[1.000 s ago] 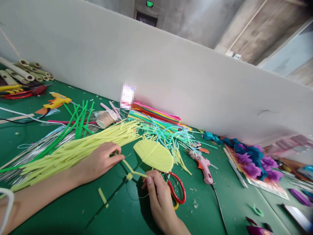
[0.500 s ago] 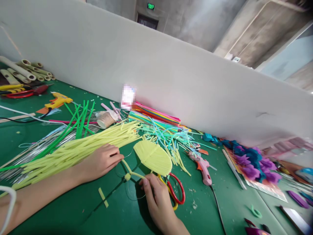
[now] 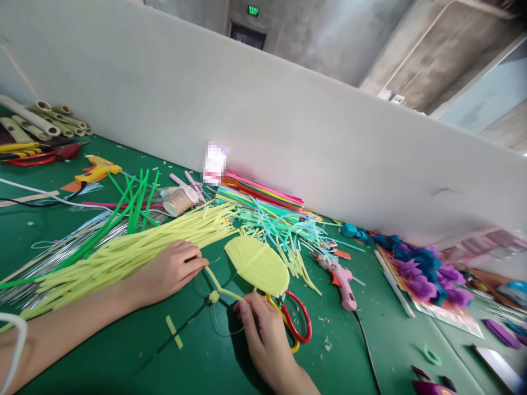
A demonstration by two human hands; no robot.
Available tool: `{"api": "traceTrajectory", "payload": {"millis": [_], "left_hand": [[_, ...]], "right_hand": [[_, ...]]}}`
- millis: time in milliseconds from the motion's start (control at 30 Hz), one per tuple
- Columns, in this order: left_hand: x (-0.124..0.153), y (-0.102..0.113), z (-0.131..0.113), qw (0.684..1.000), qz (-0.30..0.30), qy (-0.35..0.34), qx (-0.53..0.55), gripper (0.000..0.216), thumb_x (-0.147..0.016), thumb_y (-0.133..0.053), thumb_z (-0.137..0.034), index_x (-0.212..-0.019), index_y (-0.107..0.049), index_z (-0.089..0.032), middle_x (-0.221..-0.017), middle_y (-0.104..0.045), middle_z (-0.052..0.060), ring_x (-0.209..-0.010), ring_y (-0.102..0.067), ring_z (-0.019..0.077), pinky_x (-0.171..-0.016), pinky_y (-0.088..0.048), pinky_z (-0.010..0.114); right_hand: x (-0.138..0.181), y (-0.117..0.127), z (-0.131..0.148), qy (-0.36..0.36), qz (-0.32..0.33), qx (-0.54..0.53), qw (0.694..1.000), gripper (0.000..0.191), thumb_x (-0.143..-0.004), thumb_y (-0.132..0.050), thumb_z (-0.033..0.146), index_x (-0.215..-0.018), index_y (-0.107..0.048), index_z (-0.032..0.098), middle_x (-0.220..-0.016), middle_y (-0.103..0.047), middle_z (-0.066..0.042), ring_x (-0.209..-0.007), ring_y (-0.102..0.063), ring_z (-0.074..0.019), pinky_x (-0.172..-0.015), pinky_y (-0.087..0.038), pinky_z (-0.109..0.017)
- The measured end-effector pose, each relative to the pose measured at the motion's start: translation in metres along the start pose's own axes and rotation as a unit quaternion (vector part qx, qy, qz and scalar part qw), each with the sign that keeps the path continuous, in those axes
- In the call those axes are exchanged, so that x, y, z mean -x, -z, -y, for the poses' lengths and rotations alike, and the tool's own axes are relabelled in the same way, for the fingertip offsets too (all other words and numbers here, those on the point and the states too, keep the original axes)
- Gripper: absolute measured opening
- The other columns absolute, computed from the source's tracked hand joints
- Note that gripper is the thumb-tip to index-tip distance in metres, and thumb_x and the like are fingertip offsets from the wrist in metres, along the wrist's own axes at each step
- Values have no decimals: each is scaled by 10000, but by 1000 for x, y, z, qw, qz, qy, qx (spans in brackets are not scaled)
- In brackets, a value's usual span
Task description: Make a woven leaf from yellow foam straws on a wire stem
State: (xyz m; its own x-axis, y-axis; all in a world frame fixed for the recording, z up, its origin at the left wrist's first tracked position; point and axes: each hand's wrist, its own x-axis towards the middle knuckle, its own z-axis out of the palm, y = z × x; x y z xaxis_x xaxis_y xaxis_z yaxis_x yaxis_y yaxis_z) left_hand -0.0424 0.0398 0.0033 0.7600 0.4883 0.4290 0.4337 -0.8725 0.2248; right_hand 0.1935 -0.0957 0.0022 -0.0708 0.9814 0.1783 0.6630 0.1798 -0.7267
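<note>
Stretches across the gap between both hands, over the green tabletop [image 3: 321,367], as a forked yellow-green stem [image 3: 221,291] with a small round knob [image 3: 214,297] beside the fork. Held at one arm's end in a narrow pinch by the left hand [image 3: 175,269], and along the other arm by the right hand [image 3: 265,329], curled closely round it. Hard to tell how firm either hold is. Looks very light and fuzzy, so unlikely to slip; probably bendable, with just enough stiffness to keep a curve. Best taken near the ends of the arms, as now, leaving the knob untouched in case of a weak join there. Calls for care too around the thin strand [image 3: 229,335] looping below, perhaps wire or thread, easily kinked or snagged. Sits near a ribbed oval panel [image 3: 257,265] just beyond the right hand; impossible to see whether joined to it. Likely to be more fragile there, so better lifted by the edge or midrib than pressed across the ribs. Lies close, too, to red-and-yellow-handled scissors [image 3: 304,326], partly hidden behind the right hand, and to a loose heap of yellow-green stems [image 3: 123,247] behind the left.
</note>
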Motion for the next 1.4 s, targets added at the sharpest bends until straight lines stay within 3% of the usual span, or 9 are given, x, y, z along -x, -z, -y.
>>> {"api": "traceTrajectory", "payload": {"millis": [433,700,867,1067,1400], "left_hand": [[2,3,-5,996,-54,18,68,204,-968,-488,-200,-1055,-672,-211,-947,-659,70,-926,-594,201,-869,-470,346],[1,11,-16,978,36,49,201,133,-951,-484,-214,-1002,-607,-217,-955,-605,39,-889,-590,164,-810,-472,258],[-1,11,-19,969,81,60,226,131,-947,-474,-225,-934,-604,-216,-899,-604,26,-839,-591,161,-780,-461,254],[-1,2,-12,971,61,117,199,184,-969,-466,-281,-1000,-641,-233,-992,-640,38,-928,-612,183,-841,-465,278],[-1,-2,-6,976,52,112,180,271,-984,-441,-354,-1089,-667,-245,-1071,-664,52,-1002,-626,199,-903,-487,300]], "right_hand": [[-1,0,1,3,1,2,1000,299,-1016,-366,301,-844,-592,209,-757,-609,-38,-704,-568,-174,-660,-438,-264],[1,0,-2,-1,2,3,1000,292,-1014,-371,307,-853,-596,214,-751,-605,-32,-701,-571,-176,-659,-435,-257],[0,1,0,-1,2,5,1000,291,-1013,-374,310,-847,-594,216,-751,-605,-30,-698,-572,-175,-658,-433,-255],[0,1,2,2,6,-1,1000,285,-1012,-372,309,-851,-588,216,-766,-611,-33,-715,-578,-177,-668,-431,-259],[-1,0,0,5,4,-1,1000,284,-1013,-373,305,-855,-590,210,-782,-622,-36,-731,-585,-175,-682,-430,-257]]}}
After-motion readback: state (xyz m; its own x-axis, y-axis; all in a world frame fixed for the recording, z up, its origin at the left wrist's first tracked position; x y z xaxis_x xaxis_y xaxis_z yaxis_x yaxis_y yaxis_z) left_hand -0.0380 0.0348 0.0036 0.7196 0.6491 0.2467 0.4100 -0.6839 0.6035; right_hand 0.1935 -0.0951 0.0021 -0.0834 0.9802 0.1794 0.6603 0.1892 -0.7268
